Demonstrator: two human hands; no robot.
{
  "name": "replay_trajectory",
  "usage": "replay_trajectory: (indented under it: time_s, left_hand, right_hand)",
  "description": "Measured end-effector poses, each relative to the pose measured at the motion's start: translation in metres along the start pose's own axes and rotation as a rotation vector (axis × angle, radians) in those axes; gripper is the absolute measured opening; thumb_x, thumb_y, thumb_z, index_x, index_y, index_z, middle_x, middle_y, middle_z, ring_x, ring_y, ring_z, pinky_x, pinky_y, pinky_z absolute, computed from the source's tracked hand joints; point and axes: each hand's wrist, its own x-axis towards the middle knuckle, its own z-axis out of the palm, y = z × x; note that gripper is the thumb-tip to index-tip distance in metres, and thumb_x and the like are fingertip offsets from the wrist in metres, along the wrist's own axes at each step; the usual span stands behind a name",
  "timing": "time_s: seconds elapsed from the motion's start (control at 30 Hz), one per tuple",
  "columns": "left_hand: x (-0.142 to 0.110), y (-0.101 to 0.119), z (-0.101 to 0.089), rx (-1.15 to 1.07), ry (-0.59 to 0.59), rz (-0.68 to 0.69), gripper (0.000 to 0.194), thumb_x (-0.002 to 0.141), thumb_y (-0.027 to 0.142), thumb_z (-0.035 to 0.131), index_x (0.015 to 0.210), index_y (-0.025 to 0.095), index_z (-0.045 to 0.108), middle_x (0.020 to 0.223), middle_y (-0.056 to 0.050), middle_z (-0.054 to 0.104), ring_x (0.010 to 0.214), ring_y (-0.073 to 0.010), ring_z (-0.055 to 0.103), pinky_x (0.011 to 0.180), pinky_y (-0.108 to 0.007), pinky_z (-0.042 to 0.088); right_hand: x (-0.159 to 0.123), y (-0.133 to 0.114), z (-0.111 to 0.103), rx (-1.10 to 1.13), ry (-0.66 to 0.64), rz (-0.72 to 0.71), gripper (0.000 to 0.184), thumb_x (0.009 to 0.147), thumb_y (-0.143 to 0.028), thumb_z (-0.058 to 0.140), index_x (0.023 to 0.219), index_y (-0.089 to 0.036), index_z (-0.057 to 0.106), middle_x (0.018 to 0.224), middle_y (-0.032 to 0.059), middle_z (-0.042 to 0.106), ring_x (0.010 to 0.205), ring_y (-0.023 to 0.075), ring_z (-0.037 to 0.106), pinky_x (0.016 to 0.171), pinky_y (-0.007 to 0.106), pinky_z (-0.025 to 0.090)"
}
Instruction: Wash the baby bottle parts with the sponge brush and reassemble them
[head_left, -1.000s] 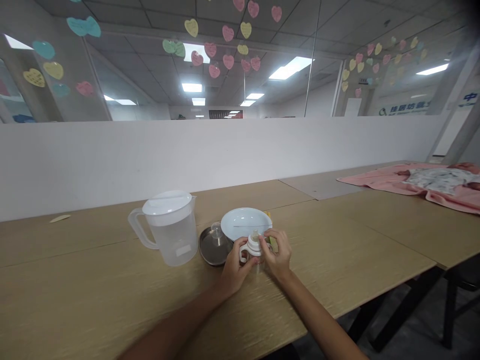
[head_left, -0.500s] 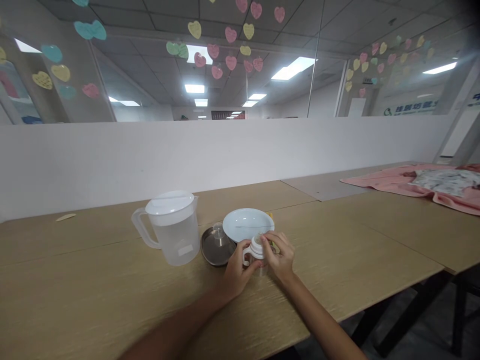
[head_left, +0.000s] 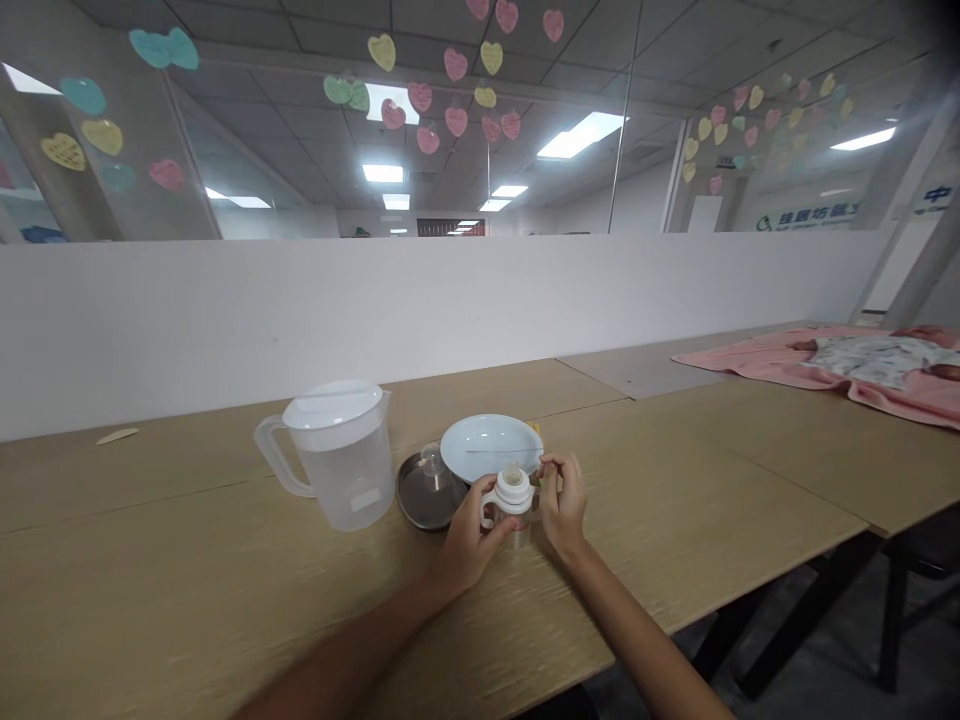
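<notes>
A small clear baby bottle (head_left: 514,505) with a white collar, side handles and a pale translucent nipple stands upright in front of me. My left hand (head_left: 474,530) is wrapped round its left side, by the left handle. Just right of the bottle, my right hand (head_left: 564,500) has its fingers curled in; whether anything is between them is hidden. A white oval bowl (head_left: 480,440) sits right behind the bottle. Left of it is a dark metal tray (head_left: 429,505), with a clear dome-shaped cap (head_left: 431,460) on it.
A translucent lidded pitcher (head_left: 349,470) stands left of the tray. A thin pale flat piece (head_left: 118,436) lies at far left. On the right, a pink blanket (head_left: 750,355) bears a small figure in patterned white clothing (head_left: 870,360). A white wall (head_left: 450,300) backs the table.
My right hand has come off the top of the bottle and moved to its right side, uncovering the nipple. My left hand keeps its hold. The view has shifted slightly.
</notes>
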Motion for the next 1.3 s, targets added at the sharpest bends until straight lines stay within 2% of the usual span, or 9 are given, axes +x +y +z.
replay_trajectory:
  time_s: [0.13,0.27,0.37,0.57,0.7,0.83,1.0,1.17,1.3]
  left_hand:
    - [0.001,0.001,0.000,0.001,-0.025,0.044,0.051,0.082,0.031,0.059,0.130,0.021,0.045,0.127,-0.011,0.052,0.113,-0.0244,0.050,0.090,-0.036,0.043]
    - [0.000,-0.003,0.000,0.009,-0.038,0.028,0.056,0.083,0.032,0.059,0.134,0.022,0.039,0.132,-0.012,0.047,0.119,-0.0255,0.046,0.094,-0.037,0.041]
    - [-0.002,-0.007,0.001,0.003,-0.006,-0.030,0.061,0.082,0.033,0.060,0.136,0.022,0.032,0.133,-0.011,0.046,0.121,-0.0250,0.044,0.097,-0.038,0.040]
    - [-0.004,-0.013,0.003,0.004,0.041,-0.020,0.041,0.080,0.031,0.062,0.113,0.020,0.041,0.113,-0.007,0.053,0.098,-0.0195,0.053,0.085,-0.034,0.044]
    - [-0.002,-0.012,0.002,0.010,0.012,-0.019,0.042,0.081,0.033,0.061,0.117,0.020,0.042,0.114,-0.007,0.053,0.092,-0.0184,0.053,0.082,-0.033,0.044]
    - [-0.002,-0.009,0.000,0.012,-0.015,0.023,0.045,0.084,0.033,0.058,0.123,0.020,0.042,0.119,-0.009,0.053,0.102,-0.0212,0.051,0.086,-0.034,0.042]
    - [-0.001,-0.010,0.000,0.007,-0.009,0.022,0.048,0.084,0.033,0.058,0.127,0.021,0.041,0.121,-0.010,0.052,0.105,-0.0222,0.051,0.089,-0.036,0.042]
    - [0.000,-0.010,0.001,0.000,-0.012,0.030,0.047,0.084,0.033,0.057,0.127,0.021,0.041,0.124,-0.010,0.051,0.109,-0.0226,0.050,0.090,-0.036,0.041]
    - [0.000,-0.008,0.001,-0.002,0.003,0.036,0.047,0.084,0.033,0.059,0.126,0.020,0.043,0.125,-0.010,0.051,0.112,-0.0234,0.049,0.092,-0.036,0.041]
  right_hand:
    - [-0.005,0.006,-0.001,-0.004,-0.034,-0.032,0.016,0.089,-0.025,0.044,0.095,-0.018,0.057,0.086,0.0050,0.062,0.079,0.0167,0.059,0.071,0.030,0.048]
    - [-0.009,0.005,-0.002,0.016,-0.200,-0.107,0.027,0.087,-0.025,0.047,0.112,-0.017,0.053,0.099,0.0091,0.064,0.086,0.0181,0.061,0.076,0.033,0.050]
    - [-0.010,0.004,-0.003,0.040,-0.280,-0.187,0.030,0.086,-0.025,0.047,0.114,-0.017,0.051,0.100,0.0095,0.063,0.089,0.0195,0.061,0.078,0.034,0.050]
    - [-0.009,0.000,-0.010,0.039,-0.167,-0.262,0.021,0.083,-0.020,0.047,0.103,-0.018,0.053,0.075,0.0026,0.059,0.070,0.0173,0.058,0.068,0.033,0.048]
    - [-0.009,-0.003,-0.011,0.054,-0.173,-0.351,0.016,0.082,-0.017,0.046,0.096,-0.019,0.055,0.072,0.0024,0.057,0.067,0.0168,0.055,0.063,0.031,0.046]
    - [-0.010,-0.003,-0.010,0.043,-0.156,-0.300,0.016,0.082,-0.019,0.046,0.096,-0.019,0.054,0.073,0.0026,0.056,0.068,0.0172,0.056,0.064,0.032,0.046]
    - [-0.010,-0.002,-0.008,0.026,-0.200,-0.243,0.020,0.082,-0.026,0.046,0.099,-0.018,0.054,0.086,0.0071,0.060,0.079,0.0201,0.058,0.070,0.035,0.049]
    - [-0.009,-0.002,-0.006,0.014,-0.313,-0.223,0.027,0.084,-0.030,0.045,0.108,-0.019,0.053,0.099,0.0099,0.062,0.092,0.0236,0.058,0.079,0.039,0.048]
    - [-0.009,0.000,-0.006,0.102,-0.405,-0.176,0.032,0.086,-0.032,0.043,0.115,-0.019,0.051,0.108,0.0108,0.060,0.101,0.0246,0.056,0.085,0.040,0.046]
